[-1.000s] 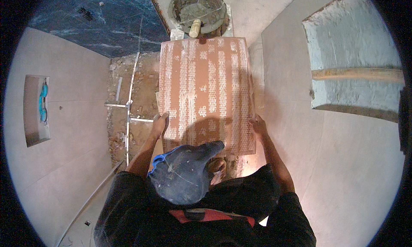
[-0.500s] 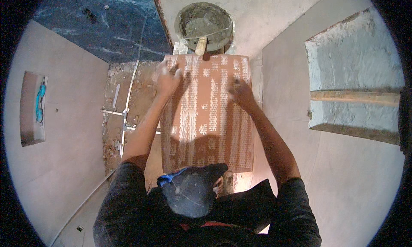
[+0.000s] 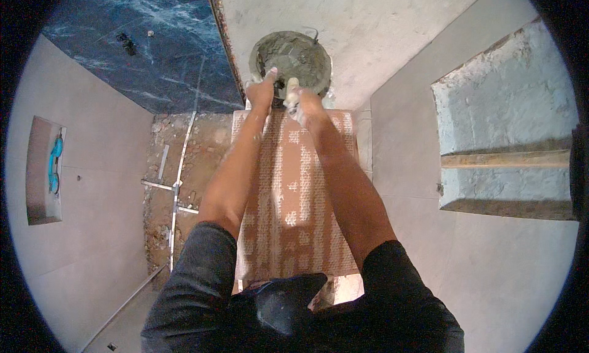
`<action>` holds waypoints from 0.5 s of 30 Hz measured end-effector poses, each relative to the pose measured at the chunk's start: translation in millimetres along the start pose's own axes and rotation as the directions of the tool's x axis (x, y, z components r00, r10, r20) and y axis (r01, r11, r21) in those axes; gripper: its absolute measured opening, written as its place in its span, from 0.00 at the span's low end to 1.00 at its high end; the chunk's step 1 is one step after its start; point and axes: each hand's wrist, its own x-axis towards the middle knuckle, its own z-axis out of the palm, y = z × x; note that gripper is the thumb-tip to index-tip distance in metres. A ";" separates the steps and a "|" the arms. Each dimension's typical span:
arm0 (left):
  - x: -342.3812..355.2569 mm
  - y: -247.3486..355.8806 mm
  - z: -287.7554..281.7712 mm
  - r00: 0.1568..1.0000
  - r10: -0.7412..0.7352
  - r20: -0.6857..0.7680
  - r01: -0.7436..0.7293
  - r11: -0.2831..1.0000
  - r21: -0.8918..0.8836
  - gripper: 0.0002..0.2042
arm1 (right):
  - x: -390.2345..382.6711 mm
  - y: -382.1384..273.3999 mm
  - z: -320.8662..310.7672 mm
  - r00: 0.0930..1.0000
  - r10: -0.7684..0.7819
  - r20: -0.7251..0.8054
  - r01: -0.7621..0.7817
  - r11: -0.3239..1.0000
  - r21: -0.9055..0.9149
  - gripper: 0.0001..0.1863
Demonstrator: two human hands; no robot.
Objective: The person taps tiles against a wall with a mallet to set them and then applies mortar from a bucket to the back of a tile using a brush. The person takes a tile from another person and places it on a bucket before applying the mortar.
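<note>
A round grey basin [image 3: 254, 55] of wet mortar [image 3: 300, 53] stands just beyond the far edge of a reddish-brown tile [image 3: 288, 255]. The tile's ribbed back faces up, streaked with whitish residue. At the basin's near left rim is my left hand [image 3: 261, 95], fingers outside and thumb toward the mortar, closed on the rim. My right hand [image 3: 308, 106] is wrapped round the pale handle of a trowel [image 3: 293, 83] at the near rim. Its blade is not clearly visible in the mortar. Both forearms reach across the tile, hiding parts of it.
Dark blue marbled tiles [image 3: 147, 46] lie at the far left. Rubble floor [image 3: 162, 199] with white pipes [image 3: 184, 150] runs along the left. A wall niche [image 3: 44, 169] holds a turquoise tool. On the right, a recess [image 3: 509, 107] has a wooden bar [image 3: 506, 159] across it.
Both hands have moved forward from above the tile to the basin. My right hand has taken hold of the trowel handle; my left has reached the rim. The view has shifted slightly.
</note>
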 end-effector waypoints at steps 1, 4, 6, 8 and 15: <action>12.8 0.0 -3.9 0.993 -0.113 -0.038 0.115 0.990 0.076 0.48 | -12.2 -16.2 21.4 0.983 0.071 -0.172 -0.048 0.990 0.133 0.14; 1.7 14.4 2.5 0.989 -0.133 0.064 0.144 0.968 -0.206 0.47 | -37.8 -61.9 -3.7 0.994 0.108 0.031 -0.112 0.957 0.269 0.16; 2.8 17.3 5.2 0.982 -0.156 0.104 0.179 0.945 -0.272 0.41 | -58.5 -82.9 -8.5 0.980 0.147 0.133 -0.180 0.940 0.289 0.18; 5.7 15.2 8.1 0.975 -0.175 0.140 0.211 0.927 -0.311 0.36 | -80.5 -98.4 -15.1 0.943 0.159 0.292 -0.248 0.922 0.298 0.18; -40.7 46.4 -11.9 0.983 0.100 0.151 -0.069 0.977 -0.202 0.14 | -198.1 -127.7 -33.6 0.968 0.019 0.251 -0.015 1.000 -0.017 0.20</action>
